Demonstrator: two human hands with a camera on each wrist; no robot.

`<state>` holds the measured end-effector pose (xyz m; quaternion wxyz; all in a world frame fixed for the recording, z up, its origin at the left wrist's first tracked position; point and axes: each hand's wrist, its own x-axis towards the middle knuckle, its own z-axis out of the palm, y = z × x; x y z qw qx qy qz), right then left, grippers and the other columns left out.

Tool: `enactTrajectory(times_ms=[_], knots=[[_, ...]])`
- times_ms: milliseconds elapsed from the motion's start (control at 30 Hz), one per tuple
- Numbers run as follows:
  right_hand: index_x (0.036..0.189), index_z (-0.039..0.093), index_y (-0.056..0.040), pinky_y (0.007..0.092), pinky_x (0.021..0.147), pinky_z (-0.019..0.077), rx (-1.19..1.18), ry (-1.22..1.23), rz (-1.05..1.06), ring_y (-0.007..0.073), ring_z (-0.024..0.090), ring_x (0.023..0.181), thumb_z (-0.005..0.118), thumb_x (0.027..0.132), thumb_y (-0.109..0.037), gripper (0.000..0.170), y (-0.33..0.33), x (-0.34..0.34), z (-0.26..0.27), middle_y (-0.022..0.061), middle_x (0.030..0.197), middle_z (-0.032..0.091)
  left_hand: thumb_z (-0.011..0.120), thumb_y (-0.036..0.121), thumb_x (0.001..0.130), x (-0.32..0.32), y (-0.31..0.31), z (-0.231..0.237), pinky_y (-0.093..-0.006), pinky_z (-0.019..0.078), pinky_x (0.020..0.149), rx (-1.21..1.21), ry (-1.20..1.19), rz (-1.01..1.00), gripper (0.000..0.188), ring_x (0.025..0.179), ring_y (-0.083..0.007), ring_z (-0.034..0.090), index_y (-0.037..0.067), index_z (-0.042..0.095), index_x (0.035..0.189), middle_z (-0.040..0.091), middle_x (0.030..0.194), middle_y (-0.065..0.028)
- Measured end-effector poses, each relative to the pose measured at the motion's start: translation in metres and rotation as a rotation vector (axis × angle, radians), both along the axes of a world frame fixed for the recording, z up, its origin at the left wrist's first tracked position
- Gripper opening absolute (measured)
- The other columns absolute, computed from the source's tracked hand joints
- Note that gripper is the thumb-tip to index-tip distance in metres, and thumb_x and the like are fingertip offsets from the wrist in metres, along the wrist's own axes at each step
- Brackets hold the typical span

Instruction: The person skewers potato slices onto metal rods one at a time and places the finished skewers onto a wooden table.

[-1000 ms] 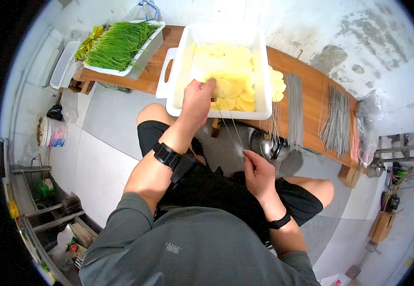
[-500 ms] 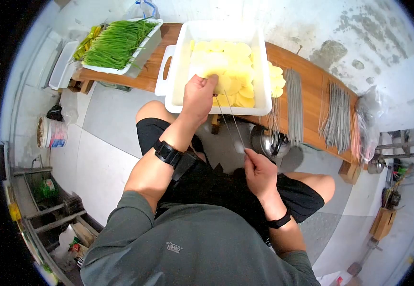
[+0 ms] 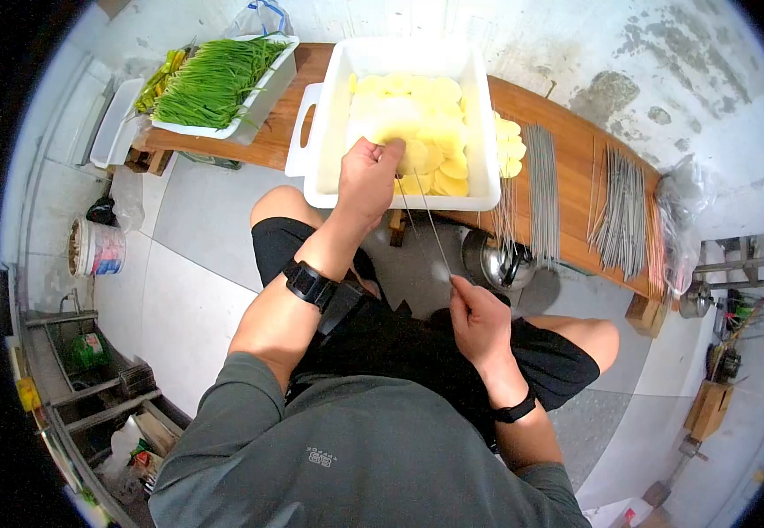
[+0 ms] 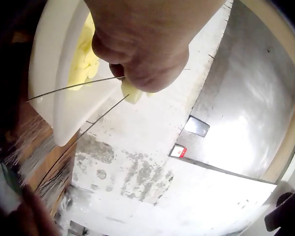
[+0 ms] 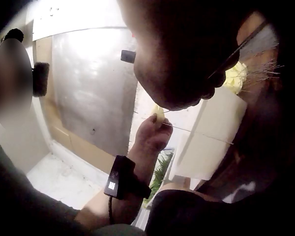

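Observation:
In the head view my left hand (image 3: 367, 183) pinches pale yellow slices, which look like potato (image 3: 414, 157), over the front of a white tub (image 3: 452, 204). Two thin metal skewers run out from these slices. My right hand (image 3: 481, 319), lower and to the right, pinches the far end of one skewer (image 3: 437, 238) between thumb and fingers. The other skewer (image 4: 69, 89) has its outer end free in the left wrist view. More potato slices (image 3: 444, 180) fill the tub. In the right wrist view the held slices (image 5: 159, 114) stick out beyond my left fingertips.
Filled skewers of slices (image 3: 510, 150) lie right of the tub on a wooden bench (image 3: 576, 176). Bare metal skewers (image 3: 543, 194) and another bundle (image 3: 621, 216) lie farther right. Green chives (image 3: 219, 84) fill a tub at left. A metal pot (image 3: 501, 264) stands below the bench.
Both hands keep nearly the same places and grips. The free skewer's outer end, earlier near my right hand, now shows farther left of it. The head view has shifted slightly.

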<state>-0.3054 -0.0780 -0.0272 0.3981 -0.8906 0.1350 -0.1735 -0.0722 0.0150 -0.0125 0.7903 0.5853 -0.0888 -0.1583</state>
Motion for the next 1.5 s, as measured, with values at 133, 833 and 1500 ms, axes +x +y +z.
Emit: enactTrajectory(times_ms=[133,833,1500], knots=[[0.106,0.066,-0.0046,0.0361,0.062,0.0523,0.005,-0.004,0.002,0.0322,0.064,0.07,0.064,0.083,-0.006,0.023,0.0,-0.001,0.003,0.0157,0.08,0.064,0.055,0.011,0.095,-0.003,-0.002,0.001,-0.0244,0.0488,0.074,0.084,-0.051,0.024,0.023,0.083,-0.0089,0.061,-0.003,0.059,0.112,0.067,0.098,-0.0053],[0.105,0.065,-0.0035,0.0379,0.06,0.0505,-0.017,-0.161,-0.013,0.0339,0.063,0.067,0.063,0.082,-0.002,0.024,0.002,0.006,-0.034,0.017,0.077,0.062,0.056,0.006,0.093,-0.011,-0.009,-0.006,-0.0255,0.0508,0.077,-0.093,0.101,-0.035,0.023,0.088,-0.0119,0.063,-0.005,0.057,0.113,0.066,0.103,-0.009],[0.105,0.065,-0.0012,0.0335,0.067,0.0524,0.185,-0.142,-0.049,0.0323,0.068,0.077,0.062,0.087,-0.007,0.019,0.009,0.01,-0.012,0.0205,0.086,0.066,0.057,0.004,0.091,-0.024,-0.017,-0.007,-0.0263,0.0494,0.082,-0.181,0.106,-0.04,0.026,0.09,-0.0134,0.062,-0.002,0.054,0.116,0.064,0.105,-0.0077]])
